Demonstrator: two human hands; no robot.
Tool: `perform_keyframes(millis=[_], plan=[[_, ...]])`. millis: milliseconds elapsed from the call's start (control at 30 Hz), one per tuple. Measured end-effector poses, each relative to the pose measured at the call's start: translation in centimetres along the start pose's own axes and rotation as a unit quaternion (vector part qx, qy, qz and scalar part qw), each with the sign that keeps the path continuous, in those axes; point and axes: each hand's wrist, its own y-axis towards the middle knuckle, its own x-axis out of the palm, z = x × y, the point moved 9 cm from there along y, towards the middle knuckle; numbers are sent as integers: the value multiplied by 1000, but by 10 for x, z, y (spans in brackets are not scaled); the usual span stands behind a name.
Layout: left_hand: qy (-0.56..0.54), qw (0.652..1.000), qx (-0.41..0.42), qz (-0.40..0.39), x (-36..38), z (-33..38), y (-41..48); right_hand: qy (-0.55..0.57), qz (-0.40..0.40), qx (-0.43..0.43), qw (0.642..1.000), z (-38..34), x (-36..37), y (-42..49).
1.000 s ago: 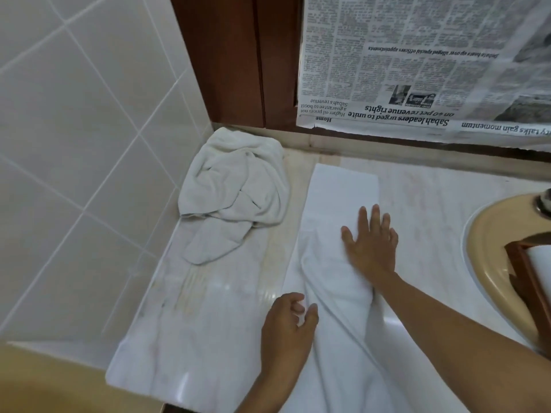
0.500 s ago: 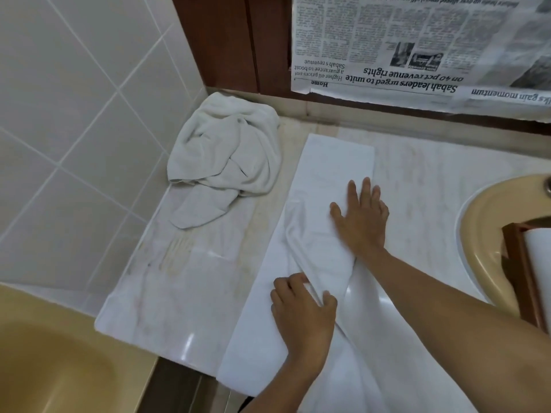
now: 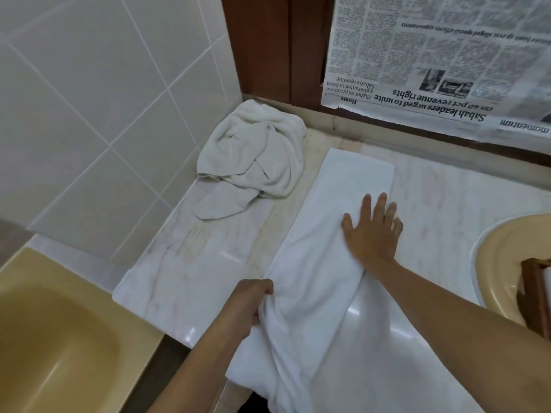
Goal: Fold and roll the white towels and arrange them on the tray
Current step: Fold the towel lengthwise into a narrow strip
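Note:
A long white towel [image 3: 337, 204] lies folded lengthwise on the marble counter, its near end hanging over the front edge. My right hand [image 3: 371, 231] presses flat on its middle, fingers spread. My left hand [image 3: 249, 305] is closed on a bunched fold of the towel's left edge near the counter front. A second, crumpled off-white towel [image 3: 253, 156] sits in the back left corner. At the right edge, the corner of a brown wooden tray [image 3: 536, 293] shows, with something white in it.
The marble counter [image 3: 185, 263] meets a tiled wall on the left and a dark wood frame behind. Newspaper [image 3: 441, 61] covers the back right. A beige basin [image 3: 501, 257] lies at the right, and a beige tub [image 3: 53, 338] at the lower left.
My left hand has slid toward the counter front along the towel's left edge and gripped a fold. The right hand stays flat on the towel. The camera view shifted.

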Motion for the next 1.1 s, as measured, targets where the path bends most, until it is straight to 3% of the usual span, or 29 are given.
perform_keyframes(millis=[133,267,433,567,700,767,833,900,967,1000,1100], plan=[[71,995,67,36,5,29,13,-2,-3,3,1000,0,1,1],[207,963,142,96,16,69,20,-10,-7,4,1000,0,2,1],[249,939,183,150,8,85,24,-10,5,6,1000,0,1,1],[326,909,207,154,12,88,17,-13,7,8,1000,0,0,0],[325,903,235,152,25,115,24,-11,7,10,1000,0,0,0],[361,870,290,169,41,134,25,-11,9,10,1000,0,-1,0],[423,787,412,179,69,152,17,-10,13,11,1000,0,-1,0],[495,688,514,130,106,155,13,-14,17,13,1000,1,-1,-1],[585,626,511,75,128,146,34,-14,19,12,1000,3,-1,-1],[611,625,481,66,126,145,51,-14,21,10,1000,3,-1,-1],[592,672,427,121,98,165,84,-15,31,6,999,4,0,1]])
